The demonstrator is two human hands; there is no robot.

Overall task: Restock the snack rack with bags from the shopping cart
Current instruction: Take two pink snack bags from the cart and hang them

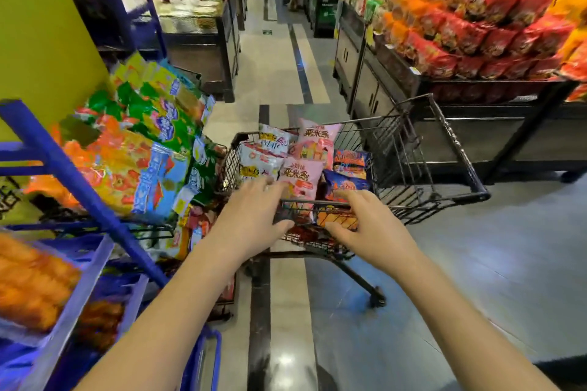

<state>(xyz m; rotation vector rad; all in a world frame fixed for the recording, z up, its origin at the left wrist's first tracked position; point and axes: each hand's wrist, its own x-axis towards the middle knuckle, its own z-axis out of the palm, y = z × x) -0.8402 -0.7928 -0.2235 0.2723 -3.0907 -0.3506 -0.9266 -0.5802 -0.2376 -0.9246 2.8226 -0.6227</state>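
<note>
Left hand [254, 219] and right hand [365, 222] both reach over the near rim of the cart [460, 198], fingers spread wide, gripping nothing. A pink bag [300, 182] stands between them, at one o'clock from the left hand and eleven from the right. The left fingertips are at its edge, contact unclear. It's puffy and pale pink, with dark characters across the top. A blue bag [346, 182] sits at twelve off the right fingers, white bags [260, 162] at twelve off the left. The blue rack [73, 176], crammed with bags, stands at nine o'clock.
</note>
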